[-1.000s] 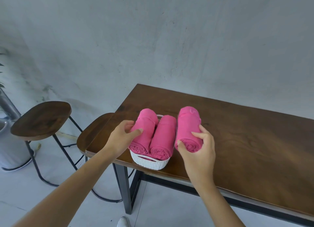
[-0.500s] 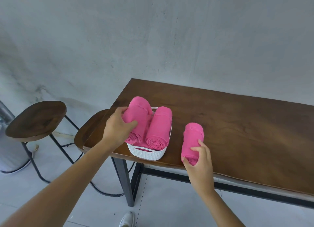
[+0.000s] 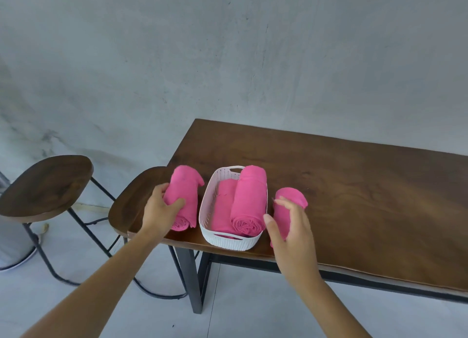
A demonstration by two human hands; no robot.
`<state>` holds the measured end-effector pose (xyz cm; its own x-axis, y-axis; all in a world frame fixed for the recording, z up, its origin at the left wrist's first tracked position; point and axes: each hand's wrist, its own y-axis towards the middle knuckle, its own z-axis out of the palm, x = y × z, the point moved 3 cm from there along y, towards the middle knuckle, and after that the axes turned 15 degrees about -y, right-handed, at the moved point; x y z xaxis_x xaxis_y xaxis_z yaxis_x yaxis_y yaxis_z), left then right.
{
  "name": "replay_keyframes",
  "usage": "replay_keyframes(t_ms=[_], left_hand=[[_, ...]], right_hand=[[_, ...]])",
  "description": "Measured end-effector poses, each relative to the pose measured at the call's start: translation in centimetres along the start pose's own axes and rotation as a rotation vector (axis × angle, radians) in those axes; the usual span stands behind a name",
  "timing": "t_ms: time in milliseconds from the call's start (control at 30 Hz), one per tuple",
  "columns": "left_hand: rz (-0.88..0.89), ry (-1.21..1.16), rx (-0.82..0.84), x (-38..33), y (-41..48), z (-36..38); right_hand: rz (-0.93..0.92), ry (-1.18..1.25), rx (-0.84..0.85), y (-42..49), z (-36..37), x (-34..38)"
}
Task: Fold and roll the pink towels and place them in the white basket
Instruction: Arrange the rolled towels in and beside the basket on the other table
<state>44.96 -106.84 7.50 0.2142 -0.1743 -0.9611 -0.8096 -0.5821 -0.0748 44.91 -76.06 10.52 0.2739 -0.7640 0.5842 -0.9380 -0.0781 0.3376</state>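
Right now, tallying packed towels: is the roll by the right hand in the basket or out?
Out. The roll lies on the table right of the white basket, outside its rim, by the right hand.

No readable text, labels or nos. anywhere in view.

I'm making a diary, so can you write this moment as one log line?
left hand: grips left roll | right hand: open by right roll | basket: holds middle roll
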Motion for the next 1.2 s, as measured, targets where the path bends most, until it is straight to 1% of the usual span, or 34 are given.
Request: replay_keyframes(t_ms=[67,133,233,333,500,567,667,700,767,900,1000,1067,1200], left_hand=[[0.007,0.029,0.034,1.3,-0.1,0.7],[0.003,0.050,0.052,2.1,0.3,0.9],[-0.007,0.095,0.093,2.6,1.3,0.5],[0.029,0.135,0.100,2.6,2.2,-0.3],[0.117,0.167,0.109,1.2,2.8,-1.3],[0.191,0.193,0.101,0.2,2.5,-1.4],[0.374,0.238,0.079,-1.8,1.3,-1.1],[0.406,0.220,0.098,-2.5,1.0,-0.8],[0.431,0.171,0.189,-3.3,0.5,0.0],[0.529,0.154,0.418,-4.0,-0.7,2.5],[0.550,0.223,0.521,-4.1,-1.5,4.6],[0.538,0.310,0.558,-4.2,-2.1,6.1],[0.396,0.515,0.564,-4.1,-2.4,8.5]], right_hand=[[-0.038,-0.026,0.043,0.6,0.7,2.1],[-0.029,-0.051,0.079,1.0,1.5,3.5],[0.054,-0.119,0.153,1.2,2.9,4.7],[0.150,-0.198,0.221,1.2,4.0,5.5],[0.213,-0.298,0.165,0.9,5.0,6.6],[0.225,-0.306,0.139,0.9,5.2,6.8],[0.308,-0.196,0.064,1.0,5.1,7.0],[0.340,-0.153,0.041,1.1,4.9,7.0],[0.389,-0.067,0.007,1.5,4.3,7.2],[0.453,0.097,-0.047,1.9,2.6,6.9],[0.458,0.150,-0.098,2.0,0.7,6.2],[0.459,0.166,-0.123,1.9,-0.7,5.4],[0.455,0.200,-0.145,1.3,-2.8,3.8]])
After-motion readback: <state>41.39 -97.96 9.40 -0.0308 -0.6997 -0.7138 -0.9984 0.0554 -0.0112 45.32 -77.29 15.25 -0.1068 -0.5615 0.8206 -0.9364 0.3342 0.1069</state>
